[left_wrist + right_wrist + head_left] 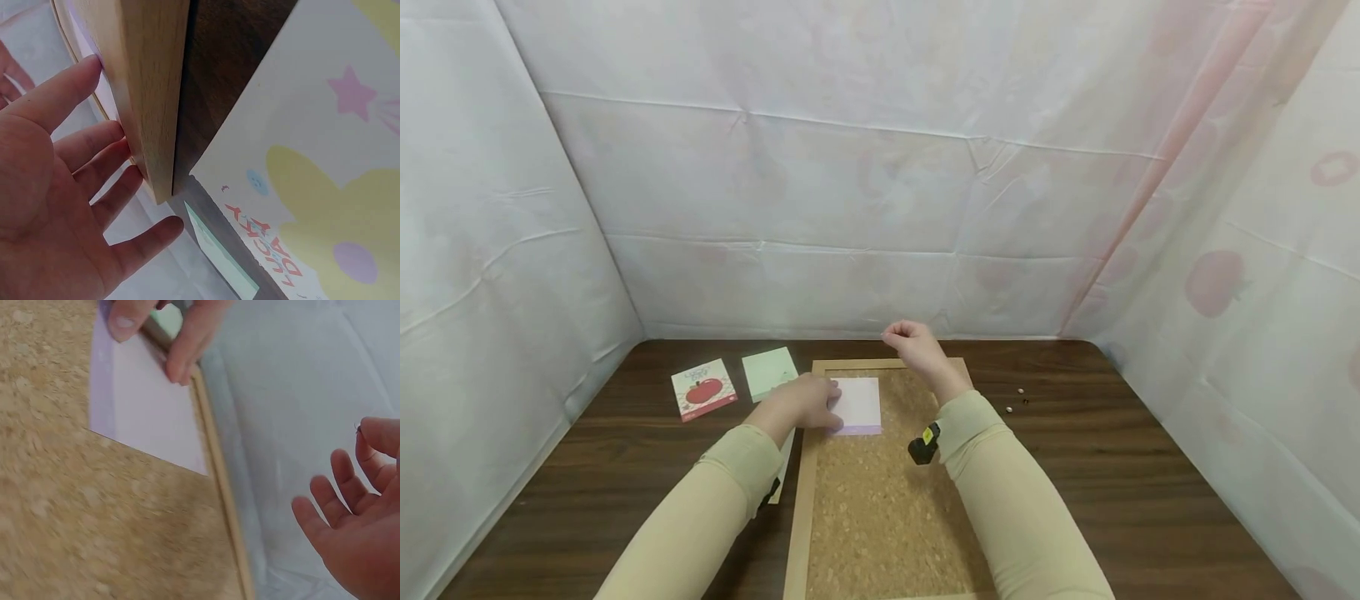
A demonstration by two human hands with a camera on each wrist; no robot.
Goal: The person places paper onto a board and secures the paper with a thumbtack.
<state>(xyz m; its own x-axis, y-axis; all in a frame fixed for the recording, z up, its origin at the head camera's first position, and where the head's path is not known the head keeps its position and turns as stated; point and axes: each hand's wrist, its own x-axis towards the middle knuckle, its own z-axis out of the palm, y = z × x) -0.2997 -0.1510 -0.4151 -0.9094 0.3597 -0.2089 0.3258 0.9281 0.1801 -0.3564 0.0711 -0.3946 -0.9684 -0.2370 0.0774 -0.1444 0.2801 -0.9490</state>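
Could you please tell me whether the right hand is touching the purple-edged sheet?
Apart: the right wrist view shows the wooden frame and pale backdrop between the right hand and the sheet.

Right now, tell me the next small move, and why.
Probably lower the raised right-hand grip, which pinches a tiny dark pin-like object, toward the square white, lilac-banded paper sheet, since the left-hand grip rests on that sheet atop the wood-framed brown cork board.
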